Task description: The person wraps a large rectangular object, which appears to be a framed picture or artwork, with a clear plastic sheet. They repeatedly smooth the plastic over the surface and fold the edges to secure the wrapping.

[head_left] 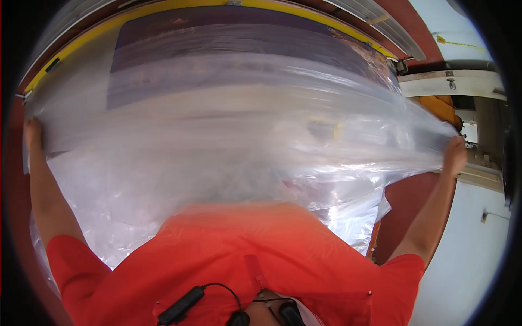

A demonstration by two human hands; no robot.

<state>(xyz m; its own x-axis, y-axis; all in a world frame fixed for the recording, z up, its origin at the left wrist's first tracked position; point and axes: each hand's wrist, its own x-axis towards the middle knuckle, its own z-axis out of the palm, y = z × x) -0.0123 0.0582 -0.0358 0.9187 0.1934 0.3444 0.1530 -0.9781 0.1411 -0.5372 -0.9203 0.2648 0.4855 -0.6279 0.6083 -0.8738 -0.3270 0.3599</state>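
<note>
Clear plastic film (217, 138), one sheet: drawn across in front of a red shirt (234, 239), a dark panel (217, 46) showing through its far part. Hands, a pair, arms spread wide: left hand (33, 133) gripping the film's left edge, right hand (455, 156) closed on its gathered right end. Yellow mark (337, 130), small, right of centre: too blurred to read

Reddish-brown tabletop (406, 206) beside pale floor (470, 250)
</note>
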